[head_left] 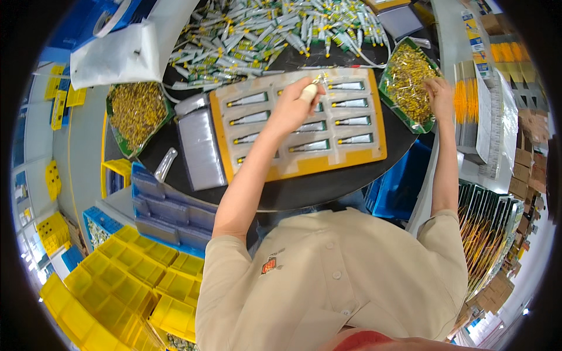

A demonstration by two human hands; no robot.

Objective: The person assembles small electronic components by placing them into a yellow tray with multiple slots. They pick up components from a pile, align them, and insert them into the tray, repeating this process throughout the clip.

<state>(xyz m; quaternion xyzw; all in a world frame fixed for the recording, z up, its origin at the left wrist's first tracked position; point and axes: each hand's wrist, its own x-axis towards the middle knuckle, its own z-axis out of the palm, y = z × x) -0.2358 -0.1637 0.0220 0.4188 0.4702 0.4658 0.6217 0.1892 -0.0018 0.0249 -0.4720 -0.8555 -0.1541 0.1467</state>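
Note:
My left hand point(295, 106) is above a yellow board point(281, 171) that bears a translucent moulded tray point(325, 154). Its fingers are closed on a few small silver-and-yellow pieces point(319, 78), and a pale cover sits on the thumb. In the tray's slots lie rows of small silver-and-green tubes point(354, 121) with yellow ends; my left hand and forearm hide some of them. To the right, my right hand point(440, 96) reaches into a green tray point(383, 88) heaped with small yellow-and-silver pieces point(408, 79). Its fingers are bent together at the heap; what they grip cannot be made out.
A large pile of tubes point(257, 35) covers the far side of the round black table point(246, 198). Another green tray of small pieces point(137, 114), stacked transparent trays point(202, 149) and a metal-handled tool point(166, 164) are at left. Yellow bins point(117, 281) stand lower left.

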